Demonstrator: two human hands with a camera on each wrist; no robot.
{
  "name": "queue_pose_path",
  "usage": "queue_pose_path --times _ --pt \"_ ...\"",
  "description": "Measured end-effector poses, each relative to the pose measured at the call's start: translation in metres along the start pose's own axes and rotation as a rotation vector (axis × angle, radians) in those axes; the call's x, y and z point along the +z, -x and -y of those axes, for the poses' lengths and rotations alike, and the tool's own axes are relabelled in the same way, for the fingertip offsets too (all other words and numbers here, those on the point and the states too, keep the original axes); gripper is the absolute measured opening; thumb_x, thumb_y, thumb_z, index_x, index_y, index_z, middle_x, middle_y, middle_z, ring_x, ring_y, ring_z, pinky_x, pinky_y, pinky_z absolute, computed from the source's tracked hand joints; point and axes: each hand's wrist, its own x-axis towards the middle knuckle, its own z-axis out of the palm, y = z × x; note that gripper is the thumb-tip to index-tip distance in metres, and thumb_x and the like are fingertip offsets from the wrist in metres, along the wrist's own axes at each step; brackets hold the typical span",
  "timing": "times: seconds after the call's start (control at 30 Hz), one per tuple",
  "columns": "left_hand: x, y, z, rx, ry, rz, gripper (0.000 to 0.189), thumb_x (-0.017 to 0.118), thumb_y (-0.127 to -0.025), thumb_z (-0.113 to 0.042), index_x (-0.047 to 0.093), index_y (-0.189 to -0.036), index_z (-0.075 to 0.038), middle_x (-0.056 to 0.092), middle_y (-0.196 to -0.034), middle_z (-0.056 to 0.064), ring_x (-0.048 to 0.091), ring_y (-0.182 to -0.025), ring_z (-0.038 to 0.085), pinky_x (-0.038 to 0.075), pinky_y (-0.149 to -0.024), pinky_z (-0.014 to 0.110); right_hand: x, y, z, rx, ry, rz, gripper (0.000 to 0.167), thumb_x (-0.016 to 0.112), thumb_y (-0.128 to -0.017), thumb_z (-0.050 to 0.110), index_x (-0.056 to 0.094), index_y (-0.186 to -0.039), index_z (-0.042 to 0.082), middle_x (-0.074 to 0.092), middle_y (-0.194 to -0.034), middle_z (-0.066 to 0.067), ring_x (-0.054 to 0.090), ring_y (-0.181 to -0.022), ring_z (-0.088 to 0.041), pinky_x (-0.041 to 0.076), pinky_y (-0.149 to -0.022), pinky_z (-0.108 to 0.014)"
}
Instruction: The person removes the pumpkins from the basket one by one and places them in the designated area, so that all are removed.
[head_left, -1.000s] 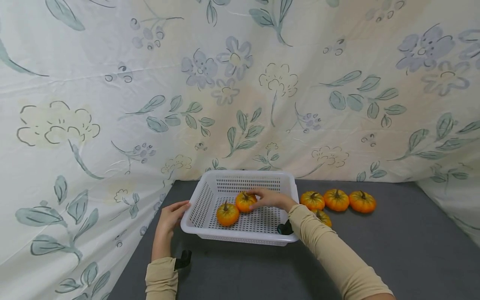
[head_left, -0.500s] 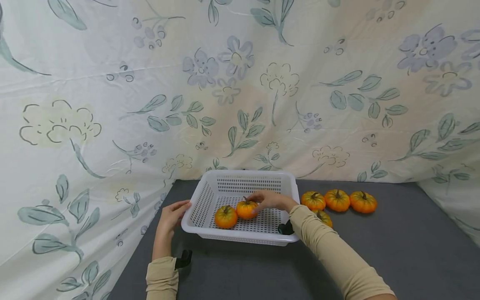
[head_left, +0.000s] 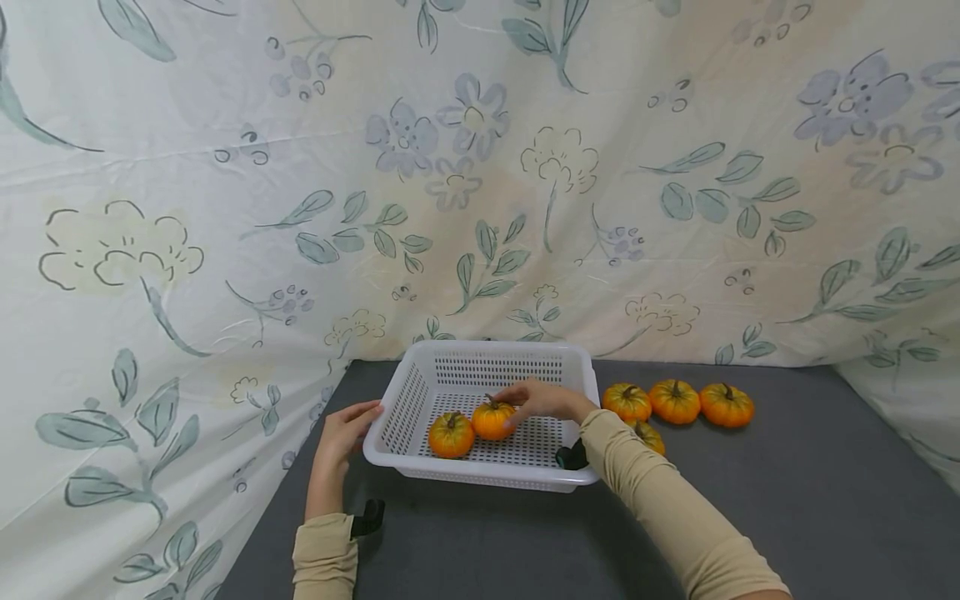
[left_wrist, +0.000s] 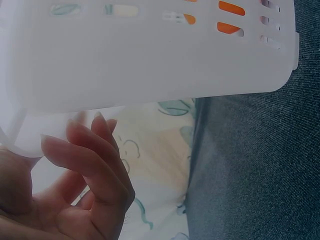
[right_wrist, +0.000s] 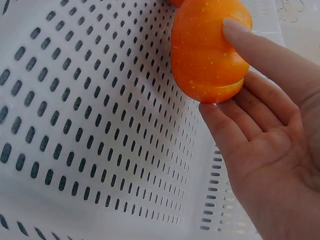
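Observation:
A white perforated plastic basket (head_left: 480,475) stands on the dark table. Inside it are two small orange pumpkins side by side. My right hand (head_left: 546,400) reaches in over the right side and grips the right-hand pumpkin (head_left: 491,422). In the right wrist view the thumb lies on one side of this pumpkin (right_wrist: 207,55) and the fingertips on the other, close to the perforated floor. The other pumpkin (head_left: 452,435) sits just left of it. My left hand (head_left: 343,435) holds the basket's left rim, with curled fingers (left_wrist: 92,155) under the lip in the left wrist view.
Several more pumpkins lie right of the basket: one (head_left: 627,402) near its wall, others (head_left: 673,401) in a row, and one (head_left: 647,435) partly behind the right sleeve (head_left: 667,500). A floral cloth (head_left: 480,208) hangs behind the dark table (head_left: 810,483).
The gripped pumpkin has shifted slightly toward me in the basket, and the left pumpkin has moved a little left and nearer. My left hand stays at the rim.

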Motion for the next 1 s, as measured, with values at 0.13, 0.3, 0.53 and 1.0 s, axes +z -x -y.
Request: queue_pose_path --times 0.13,0.3,0.53,1.0 --pt "-0.001 0.001 -0.001 0.002 -0.01 0.002 0.046 0.065 -0.093 -0.032 0.062 -0.128 -0.003 0.064 -0.125 0.02 0.065 -0.08 0.01 0.053 -0.068 0.027 -0.001 0.001 0.002 0.003 -0.015 -0.028 0.056 0.075 -0.084 0.014 0.057 -0.137 0.006 0.055 -0.143 -0.012 0.044 -0.139 -0.032 0.034 -0.113 -0.048" --pt "-0.002 0.001 0.0 -0.004 -0.016 0.009 0.046 0.065 -0.093 -0.033 0.062 -0.129 -0.004 0.063 -0.127 0.021 0.066 -0.081 0.011 0.053 -0.069 0.028 -0.004 0.002 0.003 -0.01 -0.01 -0.052 0.058 0.074 -0.085 0.016 0.054 -0.139 0.007 0.05 -0.147 -0.014 0.04 -0.141 -0.036 0.032 -0.114 -0.051" --pt "-0.002 0.002 0.0 -0.008 -0.009 0.008 0.047 0.065 -0.093 -0.033 0.062 -0.129 -0.003 0.063 -0.127 0.021 0.065 -0.081 0.011 0.053 -0.069 0.027 -0.009 0.004 0.001 -0.021 -0.042 -0.098 0.057 0.073 -0.087 0.019 0.054 -0.14 0.01 0.047 -0.15 -0.012 0.037 -0.143 -0.036 0.029 -0.115 -0.053" --pt "-0.002 0.003 -0.001 0.001 -0.007 0.003 0.046 0.065 -0.093 -0.032 0.062 -0.129 -0.003 0.064 -0.125 0.021 0.065 -0.079 0.009 0.054 -0.068 0.029 -0.014 0.014 0.009 -0.09 -0.116 -0.107 0.061 0.072 -0.088 0.022 0.05 -0.143 0.01 0.046 -0.15 -0.013 0.043 -0.139 -0.031 0.038 -0.111 -0.047"
